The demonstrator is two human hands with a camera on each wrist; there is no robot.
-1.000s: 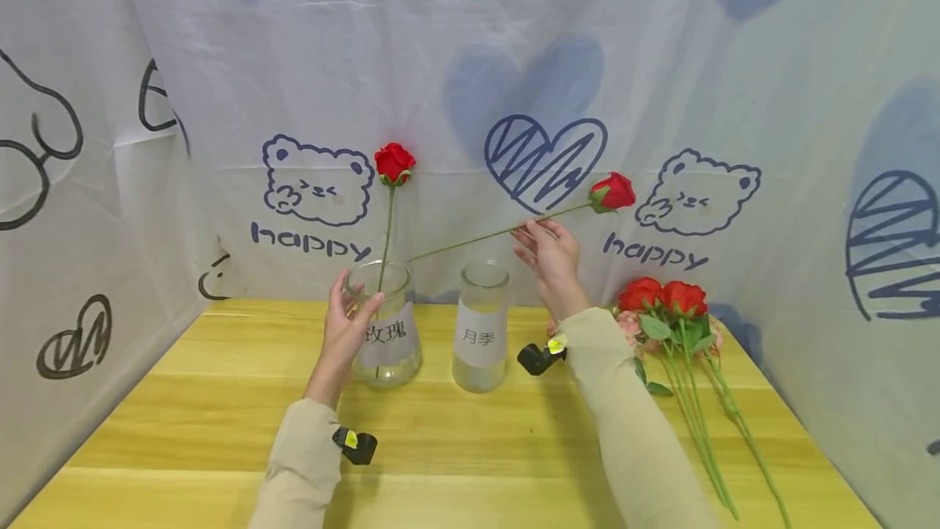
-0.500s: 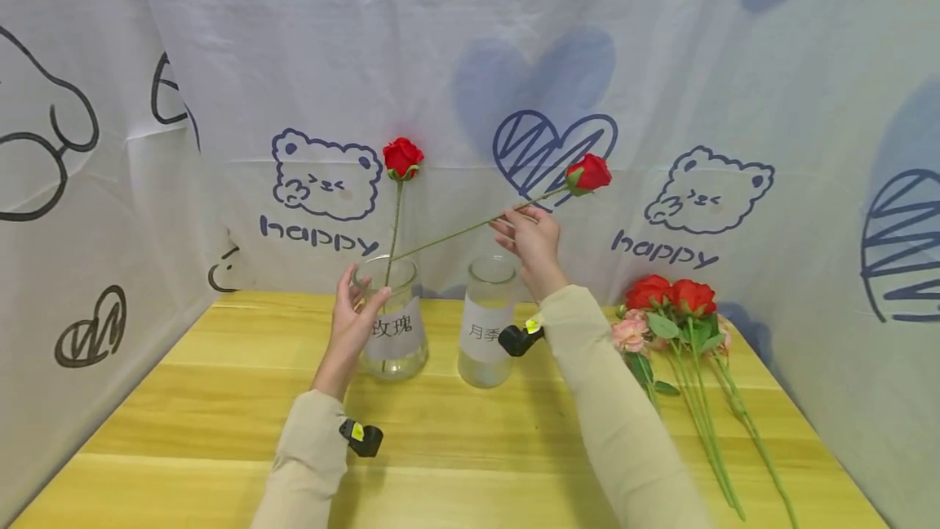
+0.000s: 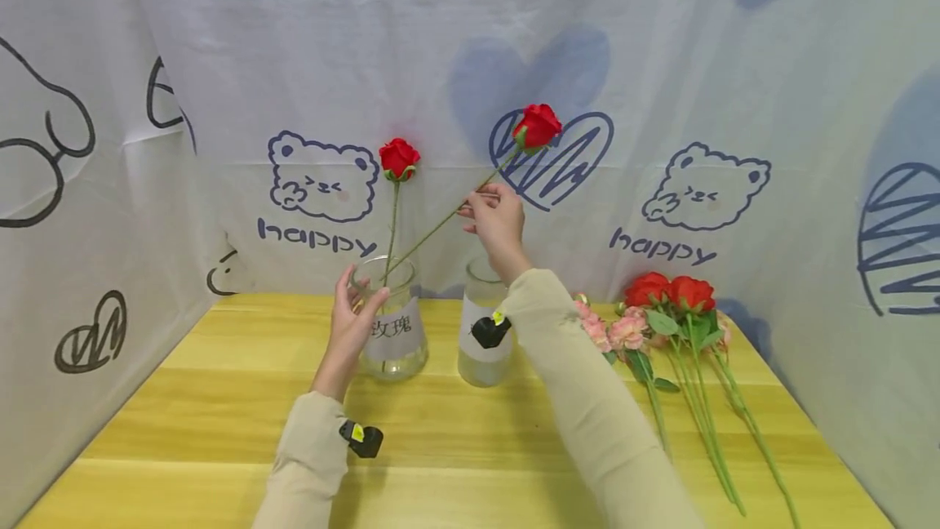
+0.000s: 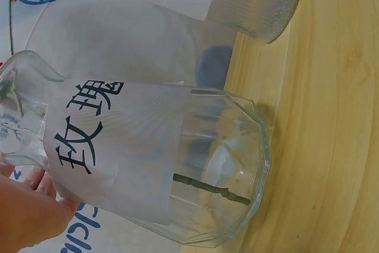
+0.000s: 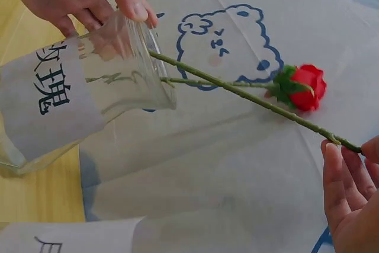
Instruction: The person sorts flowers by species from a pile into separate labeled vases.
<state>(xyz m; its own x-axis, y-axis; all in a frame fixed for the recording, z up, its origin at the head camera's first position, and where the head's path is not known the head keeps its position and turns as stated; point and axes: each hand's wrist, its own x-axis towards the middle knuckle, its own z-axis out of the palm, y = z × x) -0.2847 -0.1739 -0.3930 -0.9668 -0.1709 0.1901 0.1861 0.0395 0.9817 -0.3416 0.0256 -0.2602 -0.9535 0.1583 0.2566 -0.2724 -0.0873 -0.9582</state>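
Note:
My left hand (image 3: 351, 333) grips the neck of a wide clear glass vase (image 3: 396, 337) with a white label. One red rose (image 3: 400, 159) leans upright inside it, its stem end (image 4: 210, 188) visible near the vase bottom in the left wrist view. My right hand (image 3: 501, 223) pinches the stem of a second red rose (image 3: 538, 127) below its bloom. That stem slants down to the left, its lower end at the vase mouth (image 5: 157, 69). A narrower labelled glass vase (image 3: 485, 370) stands to the right, partly hidden by the right wrist's camera.
On the table's right side lie several flowers: red blooms (image 3: 690, 294) and pink blooms (image 3: 627, 328), with green stems reaching towards the front. A white printed curtain (image 3: 441, 15) hangs behind and beside the yellow wooden table (image 3: 441, 464).
My right hand has moved left and slightly up, tilting the held rose steeper. Its stem end has come from behind the rim to the vase mouth. My left hand keeps its grip.

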